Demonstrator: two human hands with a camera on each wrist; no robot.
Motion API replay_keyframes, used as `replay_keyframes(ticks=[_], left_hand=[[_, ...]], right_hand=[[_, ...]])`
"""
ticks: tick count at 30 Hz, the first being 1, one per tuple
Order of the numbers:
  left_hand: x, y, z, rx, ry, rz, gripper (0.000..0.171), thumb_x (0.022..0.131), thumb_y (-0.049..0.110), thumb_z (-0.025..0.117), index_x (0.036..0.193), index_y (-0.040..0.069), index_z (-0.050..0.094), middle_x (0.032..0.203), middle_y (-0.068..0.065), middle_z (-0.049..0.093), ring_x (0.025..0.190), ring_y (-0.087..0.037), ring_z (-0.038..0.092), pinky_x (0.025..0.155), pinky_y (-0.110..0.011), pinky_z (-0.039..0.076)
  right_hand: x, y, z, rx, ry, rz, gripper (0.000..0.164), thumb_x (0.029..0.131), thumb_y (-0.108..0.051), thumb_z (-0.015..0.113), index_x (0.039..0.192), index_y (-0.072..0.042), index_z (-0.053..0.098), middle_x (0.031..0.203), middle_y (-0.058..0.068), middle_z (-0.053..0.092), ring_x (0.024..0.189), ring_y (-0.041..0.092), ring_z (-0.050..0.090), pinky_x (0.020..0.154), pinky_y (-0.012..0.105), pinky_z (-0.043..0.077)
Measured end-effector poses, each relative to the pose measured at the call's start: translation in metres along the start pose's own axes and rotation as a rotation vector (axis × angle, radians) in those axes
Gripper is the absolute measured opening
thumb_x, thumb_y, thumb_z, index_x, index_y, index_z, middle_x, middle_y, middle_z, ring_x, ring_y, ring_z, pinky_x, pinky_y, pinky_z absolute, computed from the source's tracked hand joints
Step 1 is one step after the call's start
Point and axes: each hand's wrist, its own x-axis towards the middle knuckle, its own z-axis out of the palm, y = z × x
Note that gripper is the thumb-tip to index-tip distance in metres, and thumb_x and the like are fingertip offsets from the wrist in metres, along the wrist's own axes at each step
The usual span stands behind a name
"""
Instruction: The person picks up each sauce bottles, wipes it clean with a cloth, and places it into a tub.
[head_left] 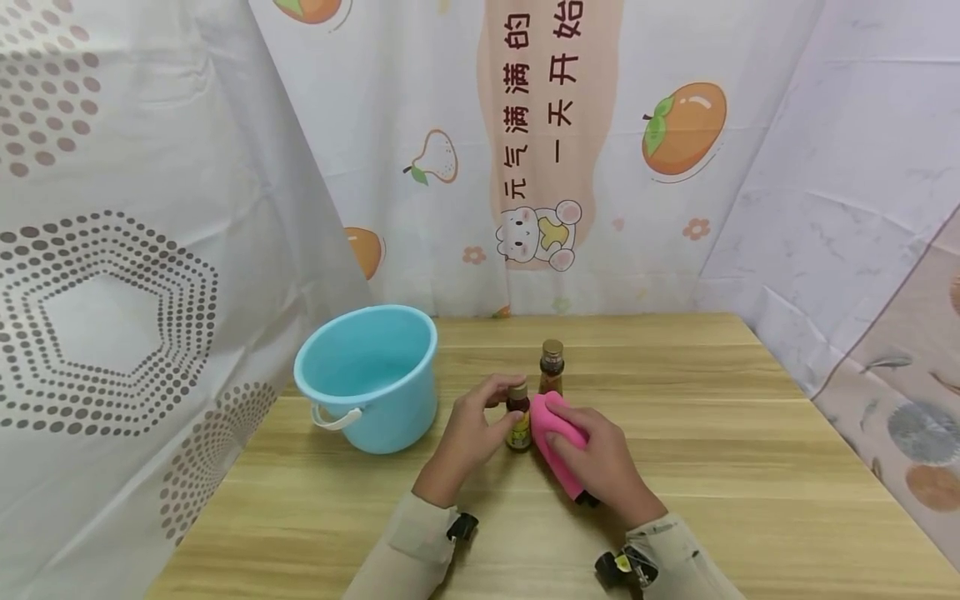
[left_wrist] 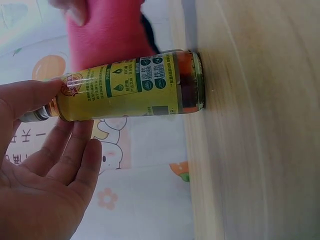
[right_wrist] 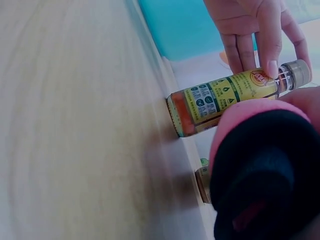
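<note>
A small glass sauce bottle [head_left: 519, 435] with a yellow-green label and a gold cap stands upright on the table. My left hand [head_left: 471, 425] holds it near the neck, thumb on the near side and fingers around behind, as the left wrist view shows. In my right hand [head_left: 603, 460] is a long pink object [head_left: 542, 421] with a black end [right_wrist: 265, 165], gripped from above and lying slantwise right beside the bottle. Its exact kind I cannot tell. Just behind it stands a second bottle [head_left: 552, 363] with a gold cap, its lower part hidden by the pink object.
A light blue bucket [head_left: 397, 417] with a white handle [head_left: 336, 418] stands to the left of my left hand. The wooden table [head_left: 720, 467] reaches back to a printed curtain [head_left: 645, 250], and more curtains hang on both sides.
</note>
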Motion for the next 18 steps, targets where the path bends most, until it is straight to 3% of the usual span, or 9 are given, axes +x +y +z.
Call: replay_keyframes(ticks=[8, 18], left_hand=[[-0.0004, 0.0019, 0.0003, -0.037, 0.002, 0.017, 0.046, 0.095, 0.007, 0.075, 0.136, 0.023, 0.065, 0.133, 0.007, 0.067, 0.121, -0.015, 0.067, 0.102, -0.037, 0.056], [-0.0009, 0.0022, -0.0002, -0.059, -0.002, 0.028, 0.045, 0.095, 0.006, 0.075, 0.136, 0.021, 0.065, 0.131, 0.002, 0.064, 0.118, -0.018, 0.067, 0.100, -0.037, 0.057]], right_hand=[[-0.0005, -0.0065, -0.0024, 0.087, 0.103, -0.108, 0.047, 0.091, -0.019, 0.082, 0.135, -0.030, 0.070, 0.120, 0.002, 0.070, 0.095, 0.016, 0.064, 0.072, 0.026, 0.057], [-0.0001, -0.0059, -0.0019, 0.101, 0.072, -0.072, 0.043, 0.093, -0.022, 0.079, 0.135, -0.029, 0.070, 0.124, 0.006, 0.070, 0.095, 0.017, 0.064, 0.071, 0.025, 0.057]])
